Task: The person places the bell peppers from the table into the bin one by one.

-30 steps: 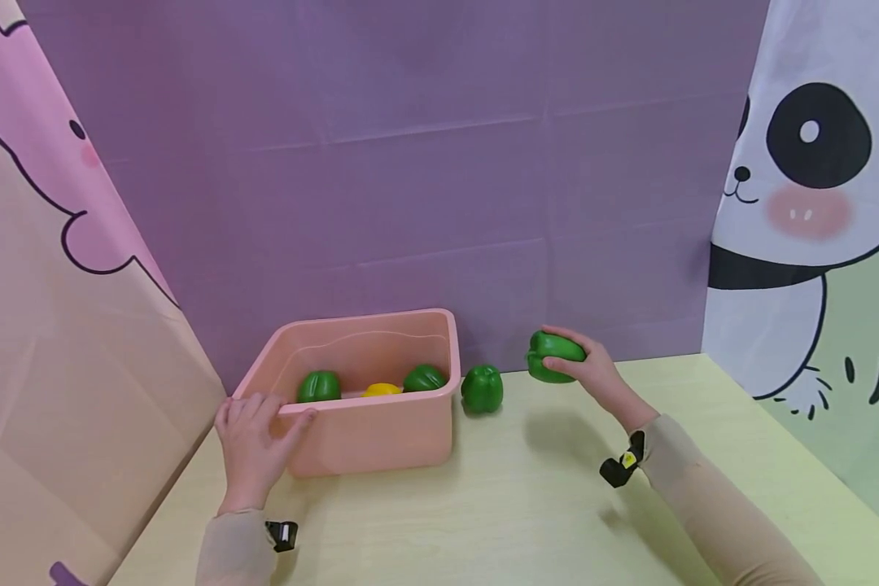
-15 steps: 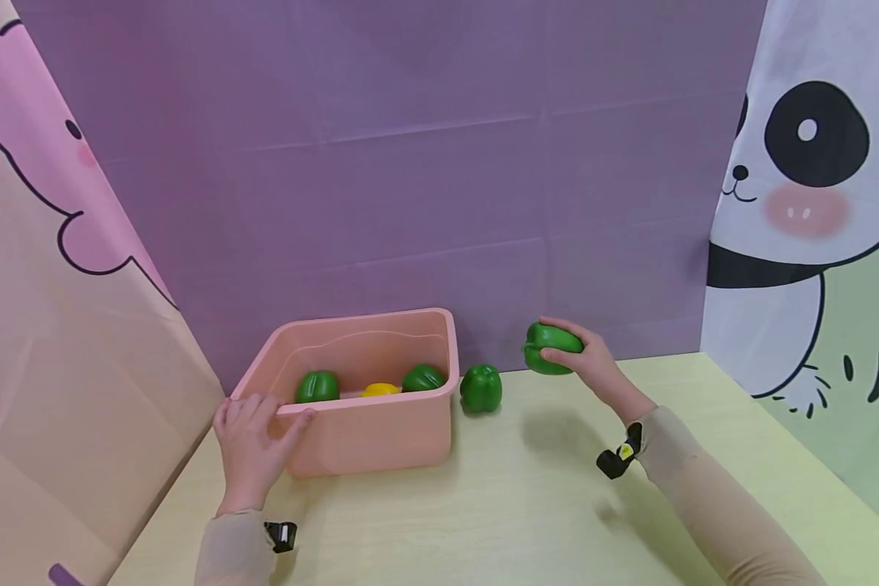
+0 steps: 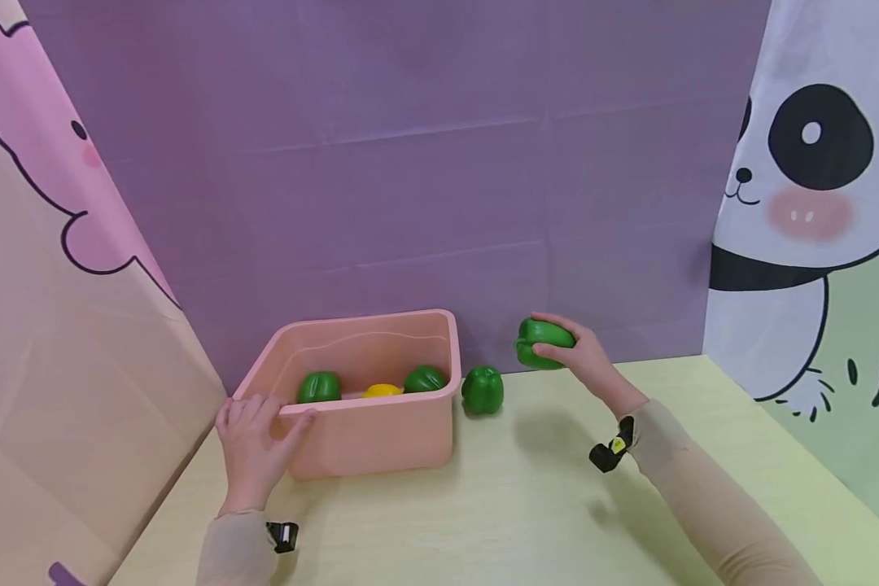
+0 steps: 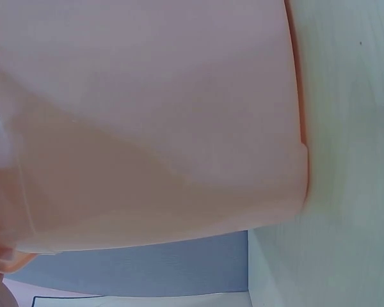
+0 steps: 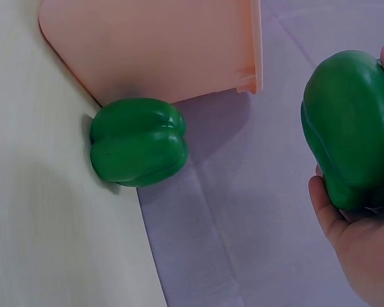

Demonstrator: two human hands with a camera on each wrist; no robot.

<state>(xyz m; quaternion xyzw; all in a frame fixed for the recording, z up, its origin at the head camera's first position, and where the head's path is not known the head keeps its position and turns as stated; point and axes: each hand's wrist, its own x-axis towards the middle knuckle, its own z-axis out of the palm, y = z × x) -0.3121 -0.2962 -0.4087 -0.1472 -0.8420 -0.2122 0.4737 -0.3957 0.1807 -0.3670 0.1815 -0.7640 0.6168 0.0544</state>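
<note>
My right hand (image 3: 582, 358) grips a green bell pepper (image 3: 542, 343) (image 5: 351, 128) and holds it in the air, to the right of the pink tub (image 3: 381, 435) (image 5: 153, 45). A second green pepper (image 3: 482, 390) (image 5: 138, 142) stands on the table against the tub's right wall. Inside the tub lie two green peppers (image 3: 318, 387) (image 3: 425, 378) and a yellow item (image 3: 382, 391). My left hand (image 3: 258, 439) holds the tub's front left rim, thumb along the edge. The left wrist view is filled by the tub's wall (image 4: 147, 121).
The pale yellow table (image 3: 513, 505) runs to a purple backdrop (image 3: 410, 163) behind the tub. A pink cartoon curtain (image 3: 59, 309) closes the left side and a panda curtain (image 3: 813, 203) the right.
My right hand has carried the held pepper a little up and to the left, toward the tub. The left hand and the tub stay where they were.
</note>
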